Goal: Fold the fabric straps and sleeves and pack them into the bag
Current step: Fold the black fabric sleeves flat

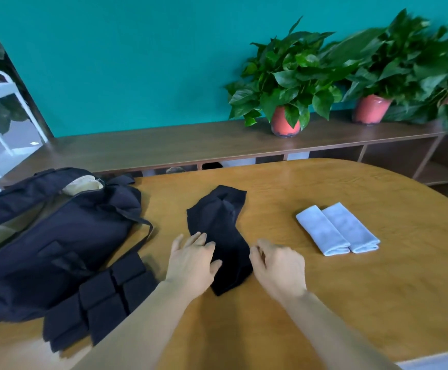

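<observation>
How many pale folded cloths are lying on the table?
2. One pale folded cloth lies right of the right hand; the second cloth touches its right side. None looks hidden.

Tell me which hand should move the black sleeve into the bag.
Probably the left. The left hand rests on the black sleeve, and the open bag lies on that side. The right hand is at the sleeve's other edge, farther from the bag.

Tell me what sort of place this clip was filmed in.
Probably an office or meeting room: a rounded light wooden table, a long low brown wooden shelf unit against a teal wall, and leafy green plants in red pots.
</observation>
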